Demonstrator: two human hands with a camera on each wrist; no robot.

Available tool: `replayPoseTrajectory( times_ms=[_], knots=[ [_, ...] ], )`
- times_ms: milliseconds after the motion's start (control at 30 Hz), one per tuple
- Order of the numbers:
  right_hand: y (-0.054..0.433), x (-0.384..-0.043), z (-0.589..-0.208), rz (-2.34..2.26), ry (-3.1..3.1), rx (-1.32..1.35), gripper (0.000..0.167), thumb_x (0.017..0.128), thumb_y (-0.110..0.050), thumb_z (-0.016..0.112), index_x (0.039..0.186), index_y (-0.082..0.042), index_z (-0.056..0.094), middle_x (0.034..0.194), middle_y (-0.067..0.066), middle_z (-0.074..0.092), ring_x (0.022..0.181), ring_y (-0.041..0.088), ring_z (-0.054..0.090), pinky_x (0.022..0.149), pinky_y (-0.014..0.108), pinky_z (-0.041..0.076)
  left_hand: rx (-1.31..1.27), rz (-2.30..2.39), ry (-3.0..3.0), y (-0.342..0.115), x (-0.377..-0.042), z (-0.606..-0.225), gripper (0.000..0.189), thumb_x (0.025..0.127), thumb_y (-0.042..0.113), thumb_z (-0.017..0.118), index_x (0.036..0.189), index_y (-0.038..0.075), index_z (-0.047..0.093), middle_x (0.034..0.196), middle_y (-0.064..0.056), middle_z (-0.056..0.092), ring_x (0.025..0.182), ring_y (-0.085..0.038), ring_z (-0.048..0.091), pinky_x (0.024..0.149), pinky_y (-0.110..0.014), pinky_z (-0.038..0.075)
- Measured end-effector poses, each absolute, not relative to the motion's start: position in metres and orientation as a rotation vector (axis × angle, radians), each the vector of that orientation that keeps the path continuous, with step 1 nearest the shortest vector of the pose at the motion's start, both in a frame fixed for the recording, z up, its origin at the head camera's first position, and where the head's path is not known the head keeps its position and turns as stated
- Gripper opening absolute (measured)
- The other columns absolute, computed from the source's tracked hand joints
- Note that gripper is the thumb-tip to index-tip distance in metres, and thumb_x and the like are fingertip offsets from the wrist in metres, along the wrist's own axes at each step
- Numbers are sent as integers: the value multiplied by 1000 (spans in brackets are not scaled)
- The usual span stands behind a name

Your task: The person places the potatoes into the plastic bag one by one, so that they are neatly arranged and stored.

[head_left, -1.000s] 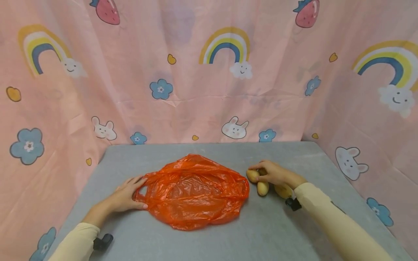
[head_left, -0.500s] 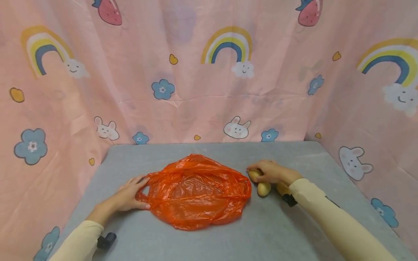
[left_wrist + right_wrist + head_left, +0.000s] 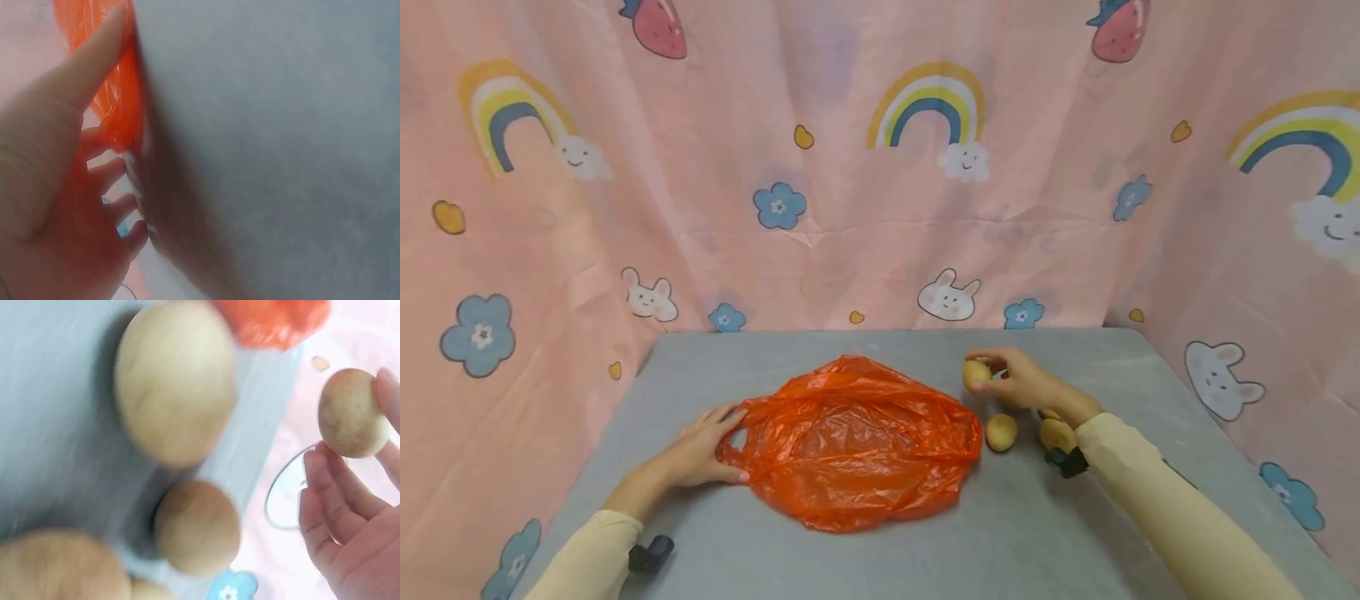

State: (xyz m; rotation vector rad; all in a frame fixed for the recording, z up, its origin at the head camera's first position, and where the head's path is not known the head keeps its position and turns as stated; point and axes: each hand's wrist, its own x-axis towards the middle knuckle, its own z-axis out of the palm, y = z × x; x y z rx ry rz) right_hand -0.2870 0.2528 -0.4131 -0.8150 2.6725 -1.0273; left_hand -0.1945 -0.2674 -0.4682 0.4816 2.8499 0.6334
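An orange-red plastic bag lies spread on the grey table, its handles toward the left. My left hand rests on the handle end with spread fingers; in the left wrist view the thumb presses along the orange film. Between thumb and fingertips, my right hand pinches a small yellowish-brown potato beyond the bag's right end. In the right wrist view this held potato shows faint brown specks. Another potato lies just right of the bag.
More potatoes lie by the right wrist, partly hidden by the black wrist camera. A pink printed curtain rises behind the table's far edge and along both sides.
My right hand has picked up a potato and moved it away from the one beside it, toward the far edge. The left hand stays at the bag handles.
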Motion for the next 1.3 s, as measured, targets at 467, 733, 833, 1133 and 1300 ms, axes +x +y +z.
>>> replayPoseTrajectory(
  times_ms=[467,733,833,1133,1300],
  knots=[
    [192,-256,-396,-1380,2449,-595,54,99,-22,66,146,-5,47,145,30,51,122,43,63,101,55,53,489,622,2829,-260,-197,-468,111,72,53,87,153,-5,37,159,-33,31,145,-57,27,111,-77,26],
    [143,-235,-404,-1538,2380,-499,49,100,-19,65,144,-4,49,135,29,58,120,40,60,96,50,55,488,640,2807,-262,-196,-466,113,72,53,87,154,-4,35,161,-33,27,146,-58,23,111,-78,25],
    [126,-224,-408,-1590,2332,-475,50,99,-18,66,144,-4,50,135,27,58,120,37,59,93,45,54,492,639,2802,-263,-195,-467,113,72,53,87,154,-4,34,161,-33,26,146,-58,24,111,-78,26],
    [64,-193,-405,-1744,2107,-353,50,98,-20,68,144,-11,51,134,18,57,111,24,62,94,38,57,467,660,2787,-266,-195,-464,113,72,53,87,155,-4,33,162,-32,24,147,-57,22,112,-77,25],
    [37,-194,-392,-1754,2019,-335,49,98,-21,68,144,-17,51,134,16,61,103,22,67,87,34,57,470,657,2786,-266,-194,-466,113,73,53,86,155,-3,33,162,-32,24,147,-57,22,112,-77,24]
  ],
)
